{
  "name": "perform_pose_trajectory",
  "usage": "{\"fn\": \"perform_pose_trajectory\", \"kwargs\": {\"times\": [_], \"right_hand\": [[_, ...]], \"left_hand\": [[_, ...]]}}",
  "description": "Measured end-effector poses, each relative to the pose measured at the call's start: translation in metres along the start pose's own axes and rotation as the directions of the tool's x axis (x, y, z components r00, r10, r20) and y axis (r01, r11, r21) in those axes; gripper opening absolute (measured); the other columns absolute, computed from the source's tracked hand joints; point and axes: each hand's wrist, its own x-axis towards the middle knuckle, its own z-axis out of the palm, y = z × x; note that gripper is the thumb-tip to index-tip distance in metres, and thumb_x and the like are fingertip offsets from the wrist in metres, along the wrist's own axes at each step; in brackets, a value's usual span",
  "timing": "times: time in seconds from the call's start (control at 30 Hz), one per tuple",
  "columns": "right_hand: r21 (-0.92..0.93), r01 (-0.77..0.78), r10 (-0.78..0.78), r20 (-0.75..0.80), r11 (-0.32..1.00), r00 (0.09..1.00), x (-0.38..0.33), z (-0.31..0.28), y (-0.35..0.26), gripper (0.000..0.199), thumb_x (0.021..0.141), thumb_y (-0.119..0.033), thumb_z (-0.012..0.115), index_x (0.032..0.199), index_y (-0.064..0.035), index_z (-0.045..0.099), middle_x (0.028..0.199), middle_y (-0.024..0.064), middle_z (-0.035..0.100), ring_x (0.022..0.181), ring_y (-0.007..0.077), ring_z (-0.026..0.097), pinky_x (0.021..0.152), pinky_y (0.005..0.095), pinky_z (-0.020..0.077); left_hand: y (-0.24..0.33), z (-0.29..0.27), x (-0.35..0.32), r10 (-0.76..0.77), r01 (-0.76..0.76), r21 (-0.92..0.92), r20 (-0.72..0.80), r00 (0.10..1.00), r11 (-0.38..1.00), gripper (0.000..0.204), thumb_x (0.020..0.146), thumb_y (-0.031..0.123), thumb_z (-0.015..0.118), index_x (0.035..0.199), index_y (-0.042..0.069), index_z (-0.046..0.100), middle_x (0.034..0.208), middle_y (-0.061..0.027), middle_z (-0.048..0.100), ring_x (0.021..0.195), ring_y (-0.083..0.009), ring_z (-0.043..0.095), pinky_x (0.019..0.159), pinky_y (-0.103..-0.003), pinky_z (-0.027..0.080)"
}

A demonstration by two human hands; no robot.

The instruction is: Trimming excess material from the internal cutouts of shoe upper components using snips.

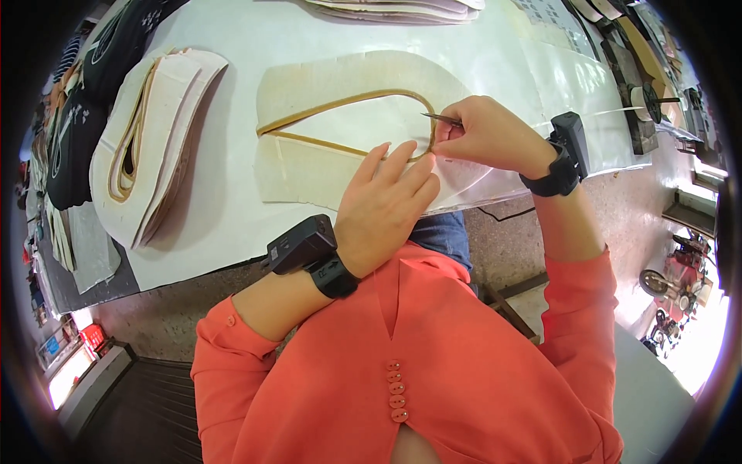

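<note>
Resting flat near the front edge of the white surface [232, 224], the left hand [384, 203] lies open, fingers spread and pressing down on a cream-coloured cut panel [309, 166] with a curved outline. A tan strip [340, 100] runs across this panel in a long loop, its rounded end lying just beside the fingertips of both hands. The right hand [487, 135] is closed in a pinch around a thin metal tool [440, 117], whose pointed end juts toward the left over the loop's bend; whether it is a needle, an awl or a blade cannot be told. The right hand's fingers meet the panel at the loop's rounded end, just beside the left fingertips. Both wrists carry black straps with small black boxes, left [305, 246] and right [568, 139]. Toward the left edge of the surface, well apart from the hands, sits a stack of similar cream panels [166, 147] with tan edging showing between the layers. Another pile of pale pieces [402, 9] lies at the far edge. Dark printed fabric [85, 116] lies beyond the far left corner. The person wears an orange buttoned top [433, 363], seen at the lower part of the view.
</note>
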Motion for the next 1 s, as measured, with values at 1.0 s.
{"fn": "perform_pose_trajectory", "kwargs": {"times": [1.0], "right_hand": [[-0.070, -0.068, 0.063, -0.069, 0.995, 0.996, -0.004, 0.004, -0.004, 0.026, 0.076, -0.024, 0.073, 0.082, 0.0014, 0.073, 0.072, 0.0195, 0.068, 0.066, 0.0319, 0.066, 0.064, 0.0381, 0.0522]], "left_hand": [[-0.013, -0.007, 0.000, 0.074, -0.073, -0.066, 0.020, 0.997, 0.995, 0.016, 0.084, 0.012, 0.065, 0.099, 0.007, 0.064, 0.118, -0.0046, 0.066, 0.118, -0.0265, 0.060, 0.106, -0.045, 0.047]]}}
